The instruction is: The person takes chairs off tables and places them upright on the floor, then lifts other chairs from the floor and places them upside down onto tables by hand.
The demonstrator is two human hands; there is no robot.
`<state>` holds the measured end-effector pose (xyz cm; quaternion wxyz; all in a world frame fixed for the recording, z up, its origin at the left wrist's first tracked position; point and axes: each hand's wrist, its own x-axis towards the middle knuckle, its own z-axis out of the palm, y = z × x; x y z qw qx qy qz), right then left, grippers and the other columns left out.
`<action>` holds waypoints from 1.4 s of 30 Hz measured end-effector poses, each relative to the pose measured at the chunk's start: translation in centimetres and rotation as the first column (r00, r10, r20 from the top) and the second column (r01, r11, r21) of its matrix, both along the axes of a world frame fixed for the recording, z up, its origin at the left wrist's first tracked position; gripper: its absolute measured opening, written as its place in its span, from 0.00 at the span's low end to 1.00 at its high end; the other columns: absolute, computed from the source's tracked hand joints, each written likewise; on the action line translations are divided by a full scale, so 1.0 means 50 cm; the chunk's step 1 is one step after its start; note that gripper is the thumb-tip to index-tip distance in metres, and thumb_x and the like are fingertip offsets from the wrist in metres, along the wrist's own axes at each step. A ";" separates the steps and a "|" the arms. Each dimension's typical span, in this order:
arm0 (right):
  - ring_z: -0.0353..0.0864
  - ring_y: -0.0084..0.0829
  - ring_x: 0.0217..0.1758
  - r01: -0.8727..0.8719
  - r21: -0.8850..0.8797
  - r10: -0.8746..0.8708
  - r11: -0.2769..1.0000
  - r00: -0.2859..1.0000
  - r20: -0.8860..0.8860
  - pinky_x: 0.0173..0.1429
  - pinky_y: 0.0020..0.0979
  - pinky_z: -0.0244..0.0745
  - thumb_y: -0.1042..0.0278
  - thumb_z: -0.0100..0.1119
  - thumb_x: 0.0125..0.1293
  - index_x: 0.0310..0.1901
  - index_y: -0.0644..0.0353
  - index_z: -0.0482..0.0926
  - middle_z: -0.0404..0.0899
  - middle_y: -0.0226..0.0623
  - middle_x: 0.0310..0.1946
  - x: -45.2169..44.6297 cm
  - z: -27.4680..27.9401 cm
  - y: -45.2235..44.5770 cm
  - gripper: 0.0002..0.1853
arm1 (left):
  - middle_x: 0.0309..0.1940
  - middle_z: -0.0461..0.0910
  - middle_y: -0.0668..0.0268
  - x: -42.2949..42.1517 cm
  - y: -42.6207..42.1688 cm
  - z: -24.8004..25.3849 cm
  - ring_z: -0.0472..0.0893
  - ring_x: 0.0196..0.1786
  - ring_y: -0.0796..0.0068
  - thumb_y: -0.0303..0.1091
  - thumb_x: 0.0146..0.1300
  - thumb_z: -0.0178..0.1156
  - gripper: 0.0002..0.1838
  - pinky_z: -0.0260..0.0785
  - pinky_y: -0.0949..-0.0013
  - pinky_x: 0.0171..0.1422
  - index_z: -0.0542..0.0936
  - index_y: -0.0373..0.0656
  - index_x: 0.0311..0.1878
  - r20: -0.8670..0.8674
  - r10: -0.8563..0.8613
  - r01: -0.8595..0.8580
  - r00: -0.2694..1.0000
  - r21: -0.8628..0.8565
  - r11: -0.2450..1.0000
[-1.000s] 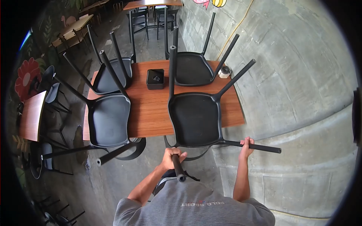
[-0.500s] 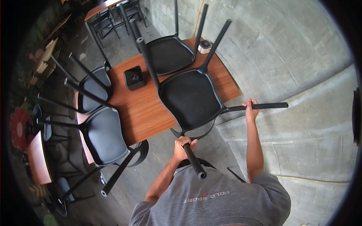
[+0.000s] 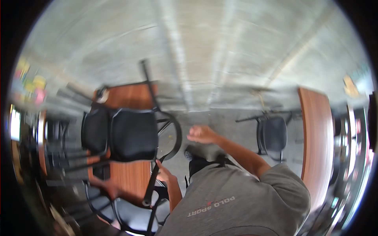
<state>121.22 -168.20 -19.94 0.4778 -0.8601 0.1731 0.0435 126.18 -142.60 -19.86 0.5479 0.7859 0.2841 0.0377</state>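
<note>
My left hand (image 3: 165, 174) is at the lower leg of an upside-down black chair (image 3: 134, 135), its fingers closed around the leg. The chair's seat rests over a brown wooden table (image 3: 128, 177), and its curved backrest hangs past the table edge. My right hand (image 3: 201, 134) is off the chair, over the floor to the right of the backrest, with fingers curled in and nothing visible in them. Another upturned black chair (image 3: 95, 131) lies just beyond the first one.
More upturned chairs (image 3: 136, 215) are at the lower left, blurred. To the right are a black chair (image 3: 274, 133) and a second wooden table (image 3: 317, 137). A concrete wall (image 3: 197, 51) runs across the top. A shoe (image 3: 188, 155) shows on the floor.
The view has swung to the right, bringing the second table and another chair into sight. My right hand has let go of its chair leg and moved away from it.
</note>
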 end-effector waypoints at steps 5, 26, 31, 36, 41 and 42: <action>0.83 0.33 0.40 0.481 0.136 -0.353 0.866 0.782 -0.514 0.47 0.32 0.75 0.37 0.62 0.54 0.35 0.59 0.82 0.84 0.39 0.33 -0.476 -0.139 0.042 0.28 | 0.43 0.79 0.65 -0.098 -0.091 -0.065 0.75 0.52 0.67 0.52 0.64 0.56 0.20 0.62 0.57 0.55 0.74 0.44 0.45 -0.414 -0.503 0.244 0.759 -0.535 0.809; 0.80 0.26 0.43 0.536 0.715 -0.774 -0.448 -0.633 -0.010 0.48 0.30 0.75 0.55 0.66 0.60 0.48 0.65 0.76 0.82 0.39 0.39 -1.022 0.188 0.294 0.23 | 0.32 0.81 0.60 -0.821 -0.618 0.290 0.79 0.37 0.75 0.31 0.68 0.54 0.07 0.68 0.73 0.44 0.75 0.37 0.37 0.415 -0.209 0.030 -0.885 -0.399 -0.917; 0.81 0.26 0.40 0.558 0.532 -0.600 -0.637 -0.792 0.112 0.44 0.29 0.76 0.56 0.67 0.59 0.48 0.62 0.77 0.83 0.36 0.37 -1.026 0.256 0.353 0.21 | 0.32 0.81 0.61 -1.025 -0.605 0.290 0.79 0.36 0.77 0.32 0.67 0.55 0.08 0.69 0.74 0.45 0.76 0.36 0.35 0.476 0.176 -0.362 -0.862 -0.333 -0.871; 0.82 0.23 0.36 0.437 0.461 -0.518 -0.772 -0.853 -0.060 0.43 0.27 0.76 0.54 0.68 0.59 0.46 0.62 0.77 0.84 0.36 0.32 -1.031 0.201 0.475 0.22 | 0.32 0.82 0.66 -1.139 -0.458 0.148 0.79 0.37 0.81 0.32 0.65 0.59 0.08 0.70 0.75 0.45 0.80 0.37 0.36 0.206 0.503 -0.542 -0.840 -0.252 -0.802; 0.83 0.26 0.35 0.618 0.219 -0.648 -0.755 -0.755 -0.104 0.41 0.28 0.77 0.55 0.67 0.60 0.44 0.62 0.78 0.84 0.37 0.32 -1.119 0.060 0.608 0.19 | 0.39 0.82 0.52 -1.186 -0.267 -0.134 0.80 0.48 0.50 0.66 0.63 0.45 0.31 0.70 0.56 0.53 0.83 0.47 0.41 -0.389 0.557 -0.570 -0.733 -0.095 -0.816; 0.84 0.30 0.36 0.712 0.134 -0.723 -0.689 -0.687 -0.071 0.42 0.29 0.77 0.54 0.67 0.59 0.45 0.61 0.78 0.84 0.38 0.33 -1.161 0.044 0.644 0.20 | 0.42 0.82 0.52 -1.197 -0.225 -0.184 0.80 0.50 0.52 0.65 0.63 0.44 0.31 0.69 0.56 0.55 0.83 0.46 0.42 -0.453 0.610 -0.648 -0.651 -0.089 -0.757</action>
